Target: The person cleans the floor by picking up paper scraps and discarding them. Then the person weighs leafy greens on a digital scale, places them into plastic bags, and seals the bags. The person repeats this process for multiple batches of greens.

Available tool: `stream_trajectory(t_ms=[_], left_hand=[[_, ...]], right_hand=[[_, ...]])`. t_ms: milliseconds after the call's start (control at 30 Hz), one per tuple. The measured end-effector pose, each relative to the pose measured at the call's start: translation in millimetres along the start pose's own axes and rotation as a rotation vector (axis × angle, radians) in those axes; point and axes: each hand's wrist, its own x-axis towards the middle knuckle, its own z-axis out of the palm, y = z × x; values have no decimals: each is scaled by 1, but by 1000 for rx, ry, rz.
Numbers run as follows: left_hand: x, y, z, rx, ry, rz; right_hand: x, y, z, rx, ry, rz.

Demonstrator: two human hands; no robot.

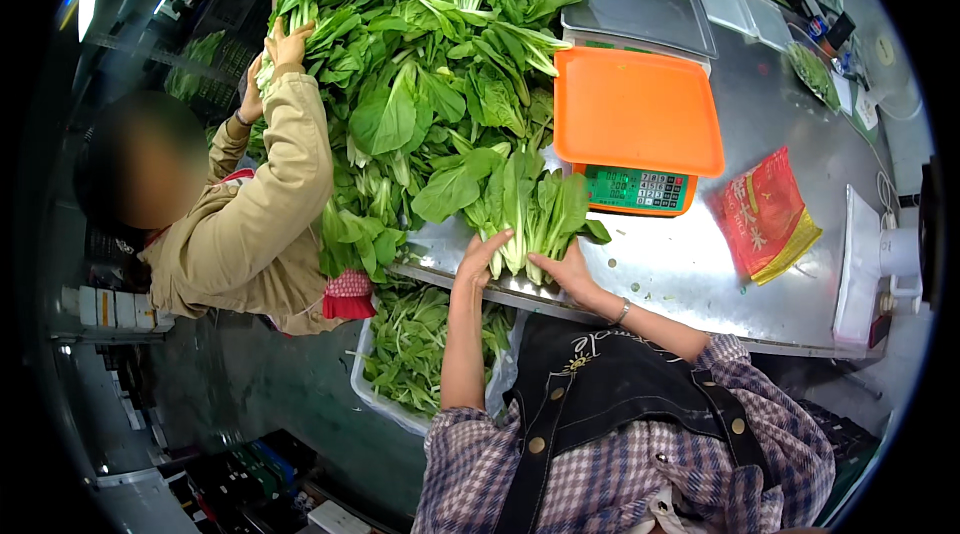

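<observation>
At the front edge of a steel table (652,264), my left hand (480,258) and my right hand (571,273) close in on a bunch of leafy greens (529,211) from either side. Pale stem ends point towards me, and the leaves fan out away from me. Both thumbs press on the stems; the fingers underneath are partly hidden. Behind the bunch rises a large heap of the same greens (420,84). Right of the heap stands a digital scale with an orange pan (637,110) and a lit green display panel (636,187). The pan bears nothing.
On the left, a co-worker in a tan jacket (277,159) holds greens at the heap. A lined tub of greens (364,365) stands below the table edge. A second scale (637,13), a red plastic bag (765,215) and a white device (862,264) occupy the table.
</observation>
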Motion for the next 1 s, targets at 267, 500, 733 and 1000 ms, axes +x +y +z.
stream_trajectory(t_ms=[267, 500, 733, 1000], left_hand=[[-10, 5, -14, -189, -6, -81], [-17, -15, 7, -100, 8, -37], [-47, -37, 29, -281, -56, 115], [-102, -26, 92, -482, 52, 80]], right_hand=[[2, -7, -18, 614, -112, 460], [4, -5, -15, 349, -136, 338], [-10, -43, -23, -135, -132, -74], [-24, -86, -49, -339, -245, -34]])
